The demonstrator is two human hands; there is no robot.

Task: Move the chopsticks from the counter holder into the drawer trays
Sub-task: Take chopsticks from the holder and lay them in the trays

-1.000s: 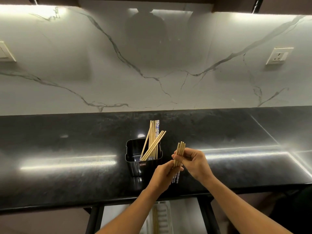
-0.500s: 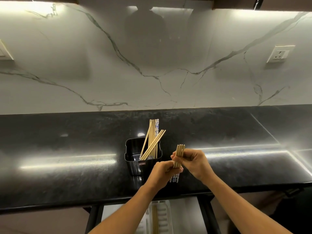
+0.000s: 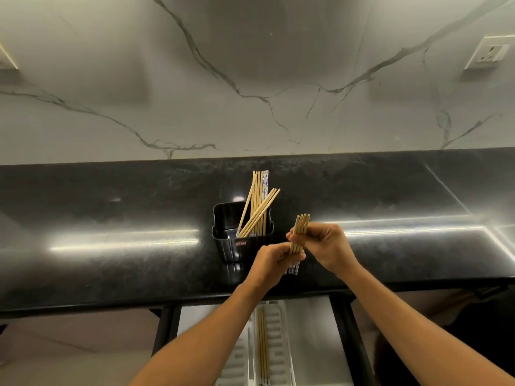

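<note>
I grip a bundle of chopsticks (image 3: 300, 232) upright in both fists, left hand (image 3: 271, 260) low, right hand (image 3: 326, 246) higher, just beside the black holder (image 3: 227, 240).

Two bare forearms, no sleeves; left hand (image 3: 271, 260) and right hand (image 3: 324, 246) ungloved, without rings.

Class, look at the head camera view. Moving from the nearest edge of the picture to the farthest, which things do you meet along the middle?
White ridged drawer tray holding a few chopsticks → bundle of wooden chopsticks gripped by both hands, left hand and right hand → black plastic counter holder with more chopsticks → white marble-veined wall.
</note>
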